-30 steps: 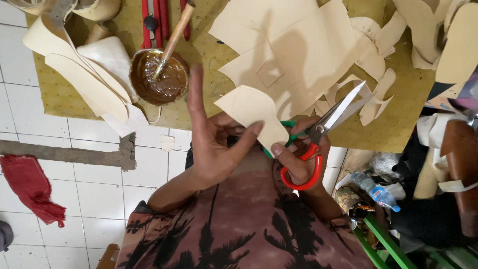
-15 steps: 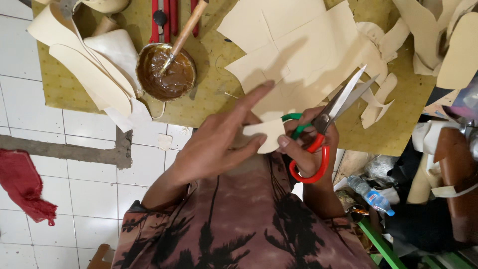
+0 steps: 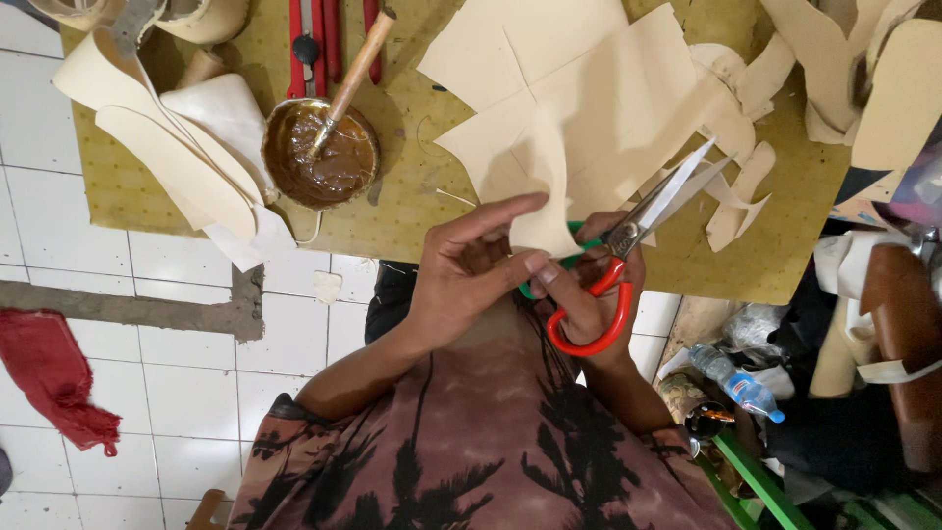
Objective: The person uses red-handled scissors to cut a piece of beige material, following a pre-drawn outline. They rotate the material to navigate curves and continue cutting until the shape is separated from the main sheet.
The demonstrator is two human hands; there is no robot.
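White tiled floor (image 3: 186, 324), yellow-green mat (image 3: 412, 211) beyond hands. Left hand (image 3: 471, 270): fingers spread, pinching cream sheet (image 3: 579, 108); sheet's lower tip hidden. Right hand (image 3: 594, 294): closed through red scissors (image 3: 618, 270), blades parted. Up-left: 1 bowl (image 3: 319, 152), brown glue, brush inside.

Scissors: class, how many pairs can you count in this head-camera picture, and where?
1. The scissors, with red and green handles, are in the right hand, blades open against the cream sheet that the left hand steadies. Others may lie hidden under the offcuts.
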